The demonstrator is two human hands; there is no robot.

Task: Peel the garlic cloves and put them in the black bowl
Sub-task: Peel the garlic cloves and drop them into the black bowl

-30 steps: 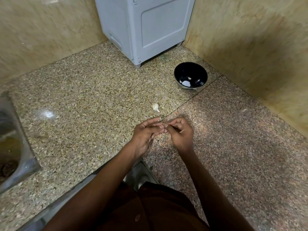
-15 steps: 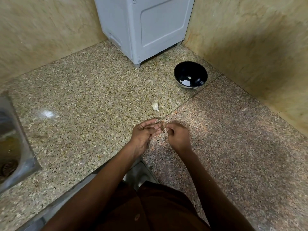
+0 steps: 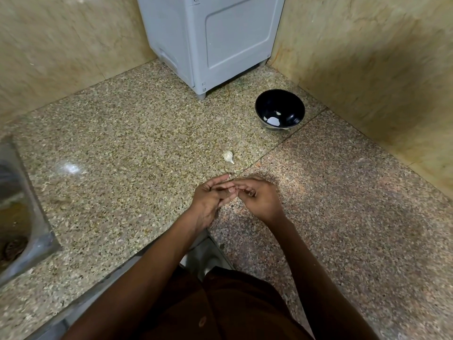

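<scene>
Speckled granite countertop (image 3: 117, 148) fills a corner between beige marbled walls (image 3: 367, 57), with a seam running diagonally across it. At the back of the corner stands a grey plastic appliance (image 3: 213, 38) on short feet. On the far left edge, part of a steel sink (image 3: 22, 212) is set into the counter. Right of the appliance's foot, near the wall, sits the black bowl (image 3: 294, 104), with a few pale pieces lying in its bottom. Both hands meet low over the counter, near the seam. The left hand (image 3: 210, 200) has its fingers curled inward toward the right hand (image 3: 259, 200), whose fingertips pinch at a small garlic clove (image 3: 232, 190) held between the two hands; the clove is mostly hidden by fingers. Between the hands and the bowl, an unpeeled garlic clove (image 3: 228, 156) lies alone on the granite, well apart from the bowl and near the fingertips.
</scene>
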